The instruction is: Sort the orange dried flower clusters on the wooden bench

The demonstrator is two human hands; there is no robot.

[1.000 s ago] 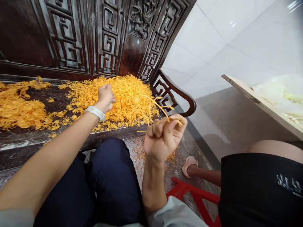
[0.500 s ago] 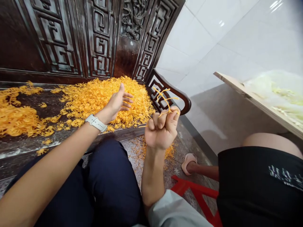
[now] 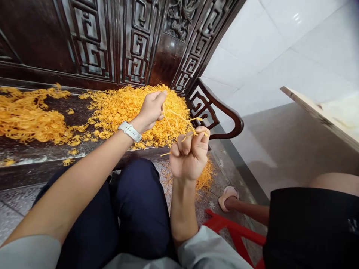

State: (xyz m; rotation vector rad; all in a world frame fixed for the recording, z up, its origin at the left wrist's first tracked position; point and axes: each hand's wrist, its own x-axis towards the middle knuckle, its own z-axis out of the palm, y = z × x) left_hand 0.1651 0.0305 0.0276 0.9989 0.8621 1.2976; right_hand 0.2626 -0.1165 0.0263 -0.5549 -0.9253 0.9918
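My right hand [image 3: 190, 153] is closed, palm toward me, with a thin orange branched strand [image 3: 185, 120] pinched between thumb and forefinger. Another thin orange end sticks out beside its little finger. My left hand [image 3: 153, 108], with a pale watch [image 3: 130, 131] on the wrist, is closed at the far tips of the strand's branches. Its fingertips are partly hidden, and the strand spans the gap between both hands. Behind them lies a big heap of small orange spidery pieces [image 3: 117, 108] on the dark wooden bench [image 3: 92, 151].
A second orange heap [image 3: 30, 119] lies at the bench's left. Thin orange scraps [image 3: 206, 175] cover the floor below. The bench's curved armrest [image 3: 235, 119], a red stool [image 3: 238, 233], a wooden board [image 3: 316, 112] and another person's leg [image 3: 252, 211] are to the right.
My left hand was spread over the heap; it has closed and come to the strand's branch tips. My right hand keeps its pinch. The view has shifted left.
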